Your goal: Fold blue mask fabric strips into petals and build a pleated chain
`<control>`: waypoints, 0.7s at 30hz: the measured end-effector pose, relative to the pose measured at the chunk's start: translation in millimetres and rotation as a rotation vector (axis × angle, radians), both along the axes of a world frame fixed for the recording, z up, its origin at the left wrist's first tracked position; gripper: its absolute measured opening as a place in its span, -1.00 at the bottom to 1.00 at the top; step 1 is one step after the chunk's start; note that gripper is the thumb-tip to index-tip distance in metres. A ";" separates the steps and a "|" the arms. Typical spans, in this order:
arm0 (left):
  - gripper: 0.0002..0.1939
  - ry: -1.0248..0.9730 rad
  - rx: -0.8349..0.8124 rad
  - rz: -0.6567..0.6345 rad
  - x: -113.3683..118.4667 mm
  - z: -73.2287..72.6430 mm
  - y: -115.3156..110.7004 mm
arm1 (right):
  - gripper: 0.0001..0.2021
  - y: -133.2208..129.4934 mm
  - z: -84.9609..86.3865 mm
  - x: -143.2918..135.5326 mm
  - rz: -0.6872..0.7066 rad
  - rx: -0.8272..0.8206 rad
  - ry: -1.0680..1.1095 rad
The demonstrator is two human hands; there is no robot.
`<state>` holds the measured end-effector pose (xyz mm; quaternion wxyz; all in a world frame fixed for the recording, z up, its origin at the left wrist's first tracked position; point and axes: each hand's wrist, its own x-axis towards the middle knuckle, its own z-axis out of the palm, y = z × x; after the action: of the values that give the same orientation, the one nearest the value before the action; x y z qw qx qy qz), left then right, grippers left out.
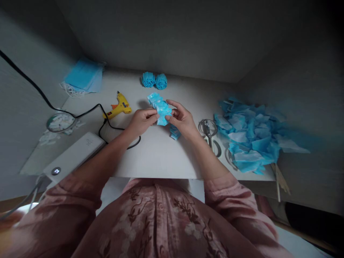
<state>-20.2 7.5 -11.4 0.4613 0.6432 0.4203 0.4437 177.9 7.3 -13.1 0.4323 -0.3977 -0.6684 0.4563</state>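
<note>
Between my two hands is a crinkled strip of blue and white fabric (161, 107), held a little above the table. My left hand (143, 121) pinches its left edge between thumb and fingers. On the other side, my right hand (182, 117) grips the right edge, thumb in front and index finger raised along the top. A small folded blue piece (175, 132) lies on the table below my right hand. Beyond the strip, two blue fabric roses (148, 79) sit side by side near the wall.
A yellow glue gun (119, 106) with a black cable lies at left. Blue face masks (84, 76), a bowl of white bits (61, 122) and a white power bank (75, 156) are further left. Scissors (210, 138), a heap of blue fabric pieces (249, 132) and wooden sticks (280, 181) lie at right.
</note>
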 end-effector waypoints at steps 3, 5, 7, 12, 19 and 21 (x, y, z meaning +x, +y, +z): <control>-0.76 -0.074 -0.073 -0.008 1.0 2.6 -0.9 | -0.29 0.2 -2.9 -2.9 -0.016 0.018 0.009; -0.72 -0.118 -0.109 0.005 1.5 4.6 -1.4 | -0.28 0.3 -3.8 -3.7 -0.036 0.019 0.006; -0.71 -0.145 -0.107 0.023 2.0 4.9 -1.2 | -0.28 -0.1 -3.8 -3.4 -0.042 0.003 0.021; -0.75 -0.165 -0.086 0.040 3.2 0.0 1.6 | -0.37 -1.6 -0.4 -1.1 -0.042 -0.003 0.049; -0.74 -0.179 -0.099 -0.005 8.1 -2.7 0.1 | -0.11 2.1 -6.4 -5.4 -0.085 -0.006 0.039; -0.72 -0.175 -0.105 -0.033 8.2 -2.8 -0.2 | -0.09 2.7 -7.9 -4.7 -0.083 0.010 0.022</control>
<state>-12.0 7.3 -14.2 0.5366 0.5836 0.3906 0.4679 173.3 10.0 -21.0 0.4601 -0.4180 -0.6488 0.4389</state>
